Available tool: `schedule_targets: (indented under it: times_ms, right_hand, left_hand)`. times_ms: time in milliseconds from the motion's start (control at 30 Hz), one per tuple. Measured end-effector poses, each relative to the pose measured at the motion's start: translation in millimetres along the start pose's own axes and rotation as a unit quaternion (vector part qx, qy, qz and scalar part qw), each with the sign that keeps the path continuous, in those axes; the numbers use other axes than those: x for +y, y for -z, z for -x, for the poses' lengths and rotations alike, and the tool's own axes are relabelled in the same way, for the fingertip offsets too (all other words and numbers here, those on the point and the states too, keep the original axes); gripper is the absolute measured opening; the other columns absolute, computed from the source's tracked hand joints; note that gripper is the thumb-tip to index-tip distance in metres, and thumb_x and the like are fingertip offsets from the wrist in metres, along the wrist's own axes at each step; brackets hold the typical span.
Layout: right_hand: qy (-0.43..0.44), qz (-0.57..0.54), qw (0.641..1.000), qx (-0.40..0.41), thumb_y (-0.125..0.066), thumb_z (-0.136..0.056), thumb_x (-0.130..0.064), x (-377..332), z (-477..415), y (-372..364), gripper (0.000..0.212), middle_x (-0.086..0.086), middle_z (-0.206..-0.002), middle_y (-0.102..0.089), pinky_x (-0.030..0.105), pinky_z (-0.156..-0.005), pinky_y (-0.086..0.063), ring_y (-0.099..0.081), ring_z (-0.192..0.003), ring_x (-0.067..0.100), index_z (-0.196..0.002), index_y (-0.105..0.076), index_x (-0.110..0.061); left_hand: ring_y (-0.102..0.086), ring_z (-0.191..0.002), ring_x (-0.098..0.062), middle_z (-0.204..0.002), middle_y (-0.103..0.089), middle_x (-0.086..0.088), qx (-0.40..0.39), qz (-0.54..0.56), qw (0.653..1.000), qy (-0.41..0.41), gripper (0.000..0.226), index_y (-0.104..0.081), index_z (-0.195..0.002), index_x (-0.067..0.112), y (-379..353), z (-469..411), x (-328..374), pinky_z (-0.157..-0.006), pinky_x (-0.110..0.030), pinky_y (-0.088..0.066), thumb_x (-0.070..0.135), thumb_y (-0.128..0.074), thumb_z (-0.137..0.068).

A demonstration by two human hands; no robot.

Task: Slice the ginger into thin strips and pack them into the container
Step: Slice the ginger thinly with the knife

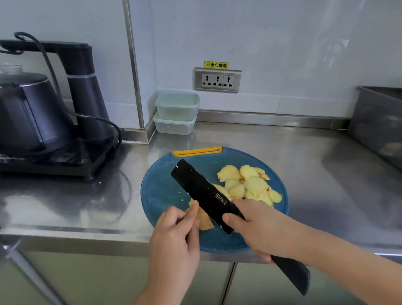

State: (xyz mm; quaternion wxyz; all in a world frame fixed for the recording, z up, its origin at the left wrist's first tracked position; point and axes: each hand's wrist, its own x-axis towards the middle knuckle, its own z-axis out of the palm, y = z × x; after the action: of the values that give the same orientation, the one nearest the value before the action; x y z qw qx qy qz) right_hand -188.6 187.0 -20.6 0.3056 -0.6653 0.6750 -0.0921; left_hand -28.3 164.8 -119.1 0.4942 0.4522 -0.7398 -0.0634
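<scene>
Clamps the left hand, fingers curled, onto a flat pale yellow ginger piece. Tucks the knuckles back, likely to keep fingertips off the edge.

Wraps the right hand tight round the handle of a black broad-bladed kitchen knife, thumb up on the blade's flat, probably for control over thin cuts. Angles the blade away from that grip toward the far left, edge down just right of the pinned piece.

Works on a round blue plastic cutting board with an orange handle slot, set under both grips at the front edge of the stainless steel counter, within easy reach.

Just beyond the knife grip, past the blade: a loose heap of pale yellow ginger slices, set aside, seemingly awaiting cutting into strips.

Farther past both grips, against the wall: two stacked clear plastic containers with pale green rims, well apart from the board, kept clear of the cutting.

Mid-slicing, by the look of it; packing not begun.
</scene>
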Motion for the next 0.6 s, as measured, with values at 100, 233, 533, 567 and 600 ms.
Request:
schedule_targets:
  times_ms: [100, 233, 533, 567, 600]
  right_hand:
    - [-0.014, -0.013, 1.000, -0.012, -0.040, -0.102, -0.032, -1.6, -1.3, -1.1, 0.025, 0.007, -0.065, -0.053, 0.021, -0.035, -0.040, -0.044, -0.032, 0.011, -0.103, -0.048, -0.009]
    - [-0.007, -0.012, 0.999, -0.031, -0.039, -0.102, -0.031, -10.6, -9.9, -4.4, 0.028, 0.004, -0.050, -0.047, 0.025, -0.039, -0.041, -0.042, -0.028, 0.011, -0.094, -0.046, -0.005]
    - [-0.006, 0.042, 0.999, -0.033, -0.036, -0.103, -0.031, -14.8, -12.9, -2.3, 0.029, 0.009, -0.054, -0.051, 0.024, -0.036, -0.041, -0.044, -0.032, 0.014, -0.099, -0.047, -0.005]
    - [-0.009, 0.047, 0.998, -0.038, -0.036, -0.103, -0.031, -12.7, -9.0, -1.6, 0.029, 0.008, -0.054, -0.050, 0.022, -0.035, -0.040, -0.043, -0.030, 0.012, -0.100, -0.048, -0.004]
    - [-0.012, 0.048, 0.998, -0.045, -0.036, -0.103, -0.031, -9.8, -4.5, -0.6, 0.029, 0.007, -0.054, -0.050, 0.020, -0.034, -0.038, -0.042, -0.029, 0.010, -0.101, -0.048, -0.004]
  left_hand:
    - [-0.045, -0.069, -0.005, -0.074, -0.049, 0.008, 0.004, -0.002, 1.000, 0.003, 0.042, -0.068, -0.117, 0.010, -1.1, 0.2, -0.5, -0.068, -0.014, -0.043, -0.003, -0.071, -0.077]
    - [-0.050, -0.066, -0.008, -0.073, -0.051, 0.006, 0.007, -0.003, 1.000, -0.001, 0.039, -0.068, -0.117, 0.008, -1.0, 1.3, -0.9, -0.066, -0.018, -0.044, -0.002, -0.069, -0.080]
    - [-0.049, -0.066, -0.009, -0.073, -0.049, 0.006, 0.018, -0.003, 1.000, 0.007, 0.033, -0.068, -0.117, 0.008, 0.0, 1.0, 2.8, -0.066, -0.018, -0.043, 0.004, -0.062, -0.085]
    - [-0.048, -0.066, -0.009, -0.072, -0.049, 0.006, 0.018, -0.002, 1.000, 0.011, 0.034, -0.068, -0.117, 0.008, 0.2, 0.8, 3.2, -0.066, -0.018, -0.043, 0.001, -0.065, -0.084]
    - [-0.047, -0.066, -0.009, -0.072, -0.048, 0.006, 0.019, -0.002, 1.000, 0.014, 0.036, -0.068, -0.117, 0.008, 0.1, 0.4, 3.7, -0.066, -0.017, -0.042, 0.000, -0.068, -0.082]
